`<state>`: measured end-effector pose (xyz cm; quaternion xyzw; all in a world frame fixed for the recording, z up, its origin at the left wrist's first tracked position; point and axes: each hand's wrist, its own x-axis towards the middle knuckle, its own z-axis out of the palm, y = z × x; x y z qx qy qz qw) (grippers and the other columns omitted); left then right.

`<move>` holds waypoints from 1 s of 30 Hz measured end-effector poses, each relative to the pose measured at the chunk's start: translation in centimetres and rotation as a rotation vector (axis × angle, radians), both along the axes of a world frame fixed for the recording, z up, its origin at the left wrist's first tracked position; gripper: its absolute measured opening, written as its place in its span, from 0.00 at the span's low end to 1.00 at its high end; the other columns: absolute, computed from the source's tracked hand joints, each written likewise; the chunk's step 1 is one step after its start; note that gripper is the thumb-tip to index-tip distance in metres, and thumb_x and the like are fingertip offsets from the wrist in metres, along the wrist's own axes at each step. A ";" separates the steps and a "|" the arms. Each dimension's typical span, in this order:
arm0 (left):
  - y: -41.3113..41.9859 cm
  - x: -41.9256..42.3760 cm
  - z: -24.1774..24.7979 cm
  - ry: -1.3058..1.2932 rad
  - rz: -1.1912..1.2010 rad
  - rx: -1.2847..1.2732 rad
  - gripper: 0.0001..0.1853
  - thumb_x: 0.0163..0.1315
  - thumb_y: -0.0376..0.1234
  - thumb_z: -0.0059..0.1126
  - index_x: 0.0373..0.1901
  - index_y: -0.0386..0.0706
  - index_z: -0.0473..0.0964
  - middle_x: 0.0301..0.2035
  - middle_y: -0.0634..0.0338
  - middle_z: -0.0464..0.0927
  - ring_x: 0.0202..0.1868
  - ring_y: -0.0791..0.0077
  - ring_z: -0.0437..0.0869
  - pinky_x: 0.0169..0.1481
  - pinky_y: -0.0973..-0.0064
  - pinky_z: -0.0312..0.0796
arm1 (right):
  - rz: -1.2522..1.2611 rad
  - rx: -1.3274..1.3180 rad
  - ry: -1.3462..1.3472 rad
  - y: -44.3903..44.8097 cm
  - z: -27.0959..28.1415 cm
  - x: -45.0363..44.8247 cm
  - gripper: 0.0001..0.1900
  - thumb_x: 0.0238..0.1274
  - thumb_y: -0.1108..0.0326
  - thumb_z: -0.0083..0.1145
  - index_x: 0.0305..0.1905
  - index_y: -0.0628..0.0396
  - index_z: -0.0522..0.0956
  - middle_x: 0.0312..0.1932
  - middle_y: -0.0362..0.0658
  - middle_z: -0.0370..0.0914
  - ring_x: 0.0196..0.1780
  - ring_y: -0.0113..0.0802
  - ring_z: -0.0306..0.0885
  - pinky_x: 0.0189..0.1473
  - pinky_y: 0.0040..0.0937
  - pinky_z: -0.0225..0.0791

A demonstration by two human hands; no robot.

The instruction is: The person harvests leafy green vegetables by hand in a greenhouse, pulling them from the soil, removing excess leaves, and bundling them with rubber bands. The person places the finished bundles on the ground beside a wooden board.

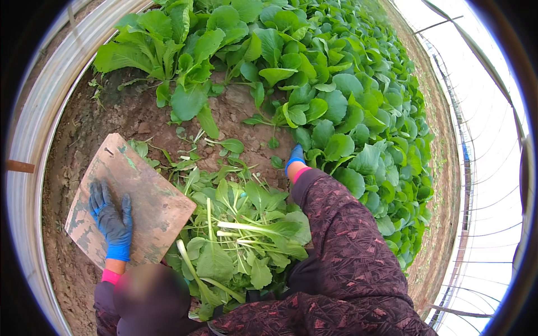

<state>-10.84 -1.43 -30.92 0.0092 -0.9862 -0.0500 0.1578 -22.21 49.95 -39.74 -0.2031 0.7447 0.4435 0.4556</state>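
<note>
My left hand (pixel 112 224), in a soiled blue glove, presses flat on a worn wooden board (pixel 155 210), its thumb spread from the fingers. A nail (pixel 109 150) shows near the board's upper corner. Further right, my right hand (pixel 296 156), also blue-gloved, reaches down at the edge of the standing leafy green plants (pixel 336 105). Leaves and the sleeve cover most of it, so its grip is hidden. Between my arms lies a heap of cut leaves (pixel 252 239), with several pale stalks (pixel 248 227) on top.
Brown soil (pixel 147 113) borders the plants. A curved plastic sheet wall (pixel 38 138) runs along the left side. Large leafy plants (pixel 164 50) stand at the upper left. Past the crop bed on the right are a soil strip (pixel 441 168) and bright greenhouse sheeting (pixel 491 168).
</note>
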 end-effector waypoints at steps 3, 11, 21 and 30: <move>0.1 -0.1 0.0 0.009 -0.006 0.004 0.36 0.66 0.46 0.54 0.71 0.36 0.59 0.71 0.45 0.58 0.74 0.52 0.54 0.77 0.57 0.44 | -0.032 0.011 0.036 1.0 -0.3 1.0 0.28 0.68 0.47 0.49 0.68 0.48 0.71 0.71 0.45 0.65 0.71 0.44 0.66 0.68 0.51 0.57; 0.4 -0.1 0.4 0.001 0.001 -0.021 0.35 0.67 0.46 0.53 0.70 0.35 0.60 0.71 0.44 0.58 0.74 0.51 0.54 0.77 0.57 0.45 | -0.122 0.036 0.102 3.0 -1.6 1.2 0.26 0.69 0.50 0.49 0.66 0.47 0.73 0.70 0.44 0.68 0.69 0.42 0.69 0.66 0.50 0.60; 0.4 0.0 0.5 0.001 0.001 -0.025 0.35 0.67 0.45 0.53 0.70 0.35 0.60 0.71 0.44 0.58 0.74 0.51 0.55 0.77 0.57 0.45 | -0.243 0.094 0.250 7.2 -1.2 1.0 0.22 0.69 0.54 0.49 0.64 0.45 0.76 0.67 0.42 0.72 0.67 0.39 0.72 0.63 0.48 0.63; 0.5 0.1 0.6 0.011 -0.009 -0.017 0.35 0.67 0.44 0.55 0.70 0.35 0.61 0.71 0.45 0.58 0.74 0.52 0.55 0.77 0.57 0.46 | -0.177 0.019 0.198 9.2 0.7 1.8 0.19 0.63 0.57 0.56 0.57 0.47 0.82 0.61 0.41 0.79 0.60 0.42 0.79 0.56 0.48 0.70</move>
